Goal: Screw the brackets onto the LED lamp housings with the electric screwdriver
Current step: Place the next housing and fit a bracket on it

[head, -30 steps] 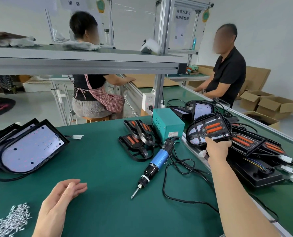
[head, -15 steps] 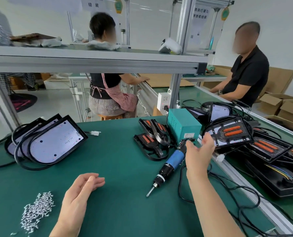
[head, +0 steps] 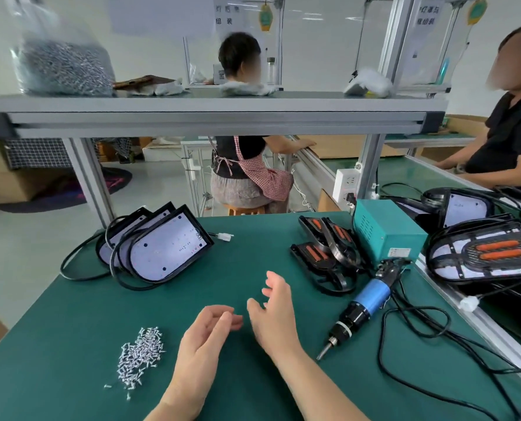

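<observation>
Both hands empty, over the green mat [head: 70, 329]: my L hand [head: 206, 338] loosely curled, my R hand [head: 272, 317] w/ fingers spread, relaxed. Screw pile [head: 140, 354] just L of my L hand. Electric screwdriver [head: 362, 305] lies on the mat to the R of my R hand, tip toward me, untouched. Further back: black brackets [head: 326, 253] w/ orange parts, next to the teal power box [head: 386, 235]. LED lamp housings [head: 162, 247] stacked, leaning, far L.

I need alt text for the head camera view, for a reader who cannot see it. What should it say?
A person's left hand and right hand are open and empty over a green workbench, between a pile of screws and an electric screwdriver lying on it. LED lamp housings and black parts with orange strips lie behind.
</observation>
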